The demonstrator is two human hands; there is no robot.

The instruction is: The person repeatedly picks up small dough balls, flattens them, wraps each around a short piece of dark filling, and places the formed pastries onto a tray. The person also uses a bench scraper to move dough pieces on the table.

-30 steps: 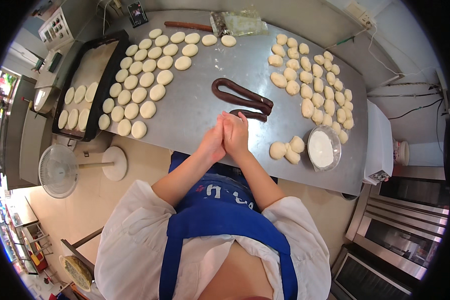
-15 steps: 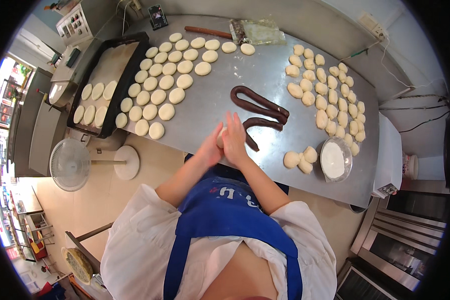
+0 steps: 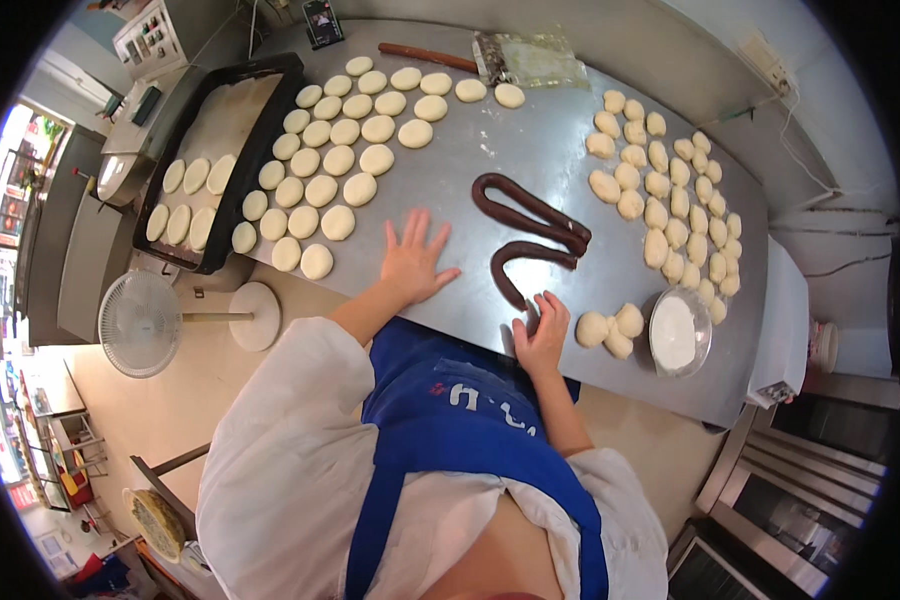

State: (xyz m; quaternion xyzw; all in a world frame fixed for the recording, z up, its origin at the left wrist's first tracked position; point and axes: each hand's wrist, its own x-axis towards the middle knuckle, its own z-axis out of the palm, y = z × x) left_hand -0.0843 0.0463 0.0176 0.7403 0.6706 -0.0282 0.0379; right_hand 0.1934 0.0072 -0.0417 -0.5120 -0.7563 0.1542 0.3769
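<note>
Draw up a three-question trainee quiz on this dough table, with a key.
1. Multiple choice: which lies nearest the right hand?
a) white fan
b) dark brown strip
c) clear packet

2. Count: how many pale dough discs are in the black tray?

3. True or false: the left hand is clenched into a fist.

Key: 1. b. 2. Six, in two rows of three. 3. False: it is spread open.

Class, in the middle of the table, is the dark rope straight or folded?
Folded: the dark rope bends back in a narrow loop at its left, its strands lying side by side on the metal table.
</note>
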